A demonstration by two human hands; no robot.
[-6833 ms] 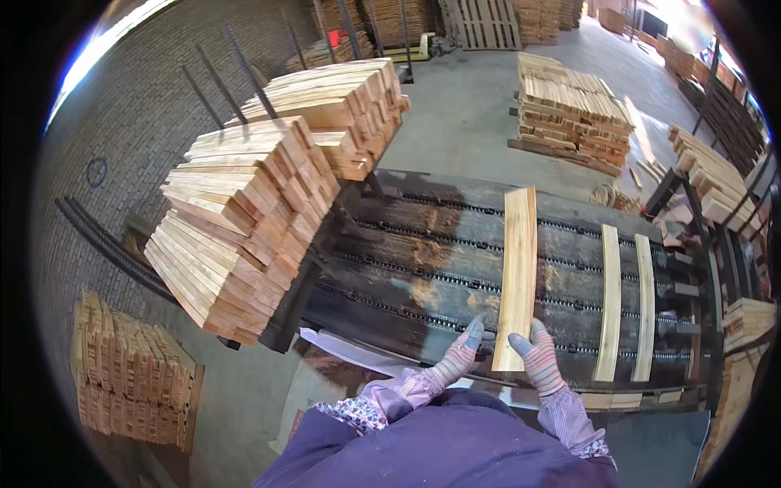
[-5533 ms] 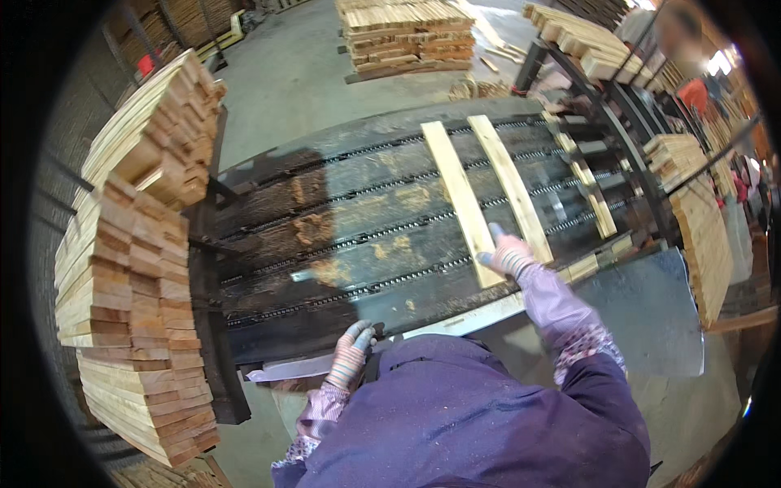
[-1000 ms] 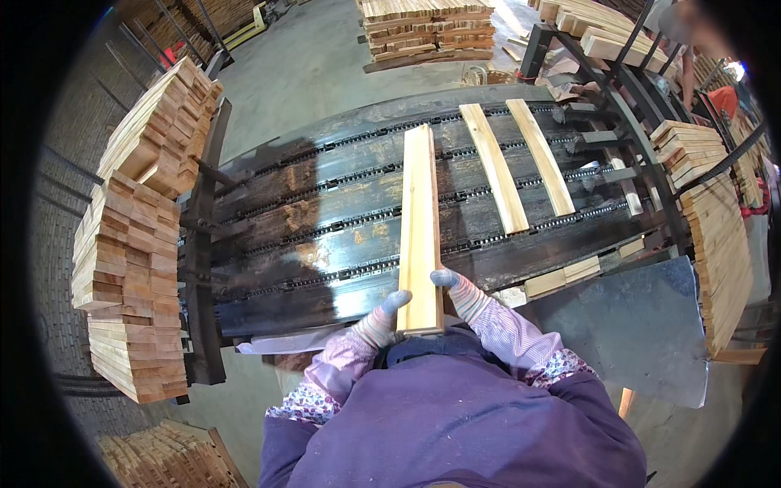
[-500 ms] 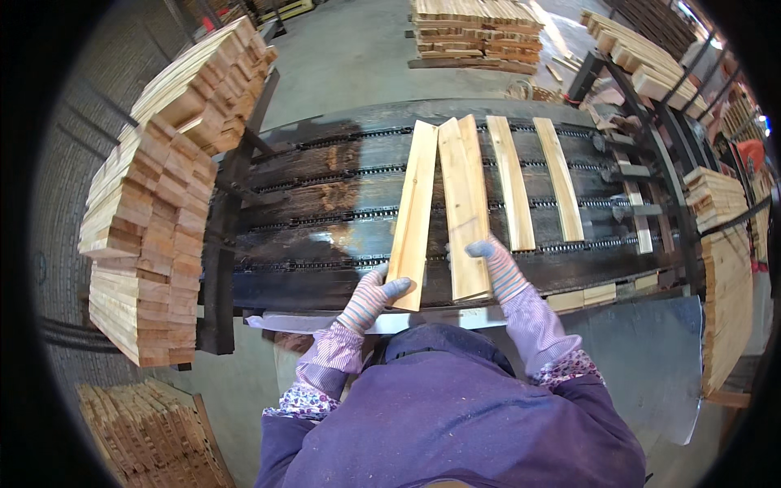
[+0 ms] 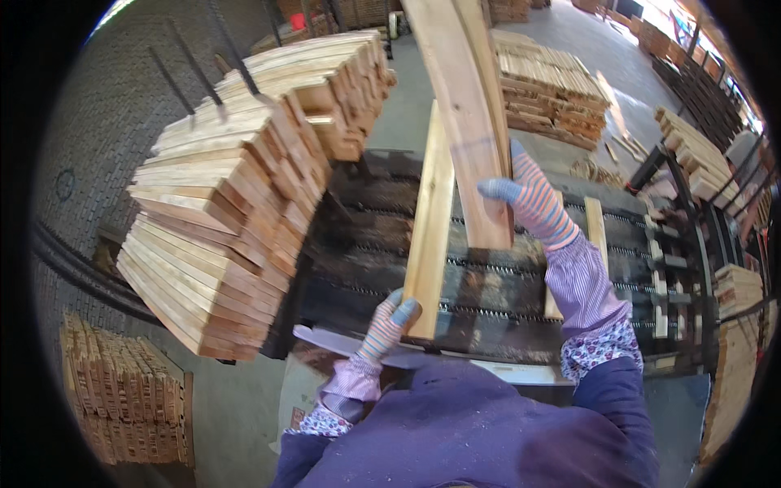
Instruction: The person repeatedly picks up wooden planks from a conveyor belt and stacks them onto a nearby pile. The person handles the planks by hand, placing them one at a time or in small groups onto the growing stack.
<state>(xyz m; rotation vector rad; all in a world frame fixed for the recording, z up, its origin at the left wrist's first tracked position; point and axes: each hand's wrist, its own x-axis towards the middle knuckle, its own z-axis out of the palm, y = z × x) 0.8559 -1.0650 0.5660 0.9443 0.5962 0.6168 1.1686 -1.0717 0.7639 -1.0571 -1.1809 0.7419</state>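
Both my hands wear striped gloves with blue fingertips. My right hand (image 5: pixel 533 199) is closed around the near end of a pair of wooden boards (image 5: pixel 465 114), raised above the chain conveyor (image 5: pixel 374 272); the rear board is mostly hidden behind the front one. Lower down, my left hand (image 5: pixel 389 327) grips the near end of a single wooden board (image 5: pixel 433 236), thumb on top, fingers partly out of sight. That board slants away from me over the conveyor, its far part passing behind the raised pair. Right of them, another board (image 5: pixel 596 232) lies across the chains.
A tall stack of boards (image 5: pixel 244 220) stands at the left beside upright metal rods (image 5: pixel 232 49). Another pile (image 5: pixel 549 85) sits on the floor beyond the conveyor. More boards (image 5: pixel 691 154) rest on the frame at the right. At lower left is a further stack (image 5: pixel 122 390).
My right hand has lifted its boards up off the conveyor. My left hand keeps its grip on the single board. The view has swung left, showing more of the left stack.
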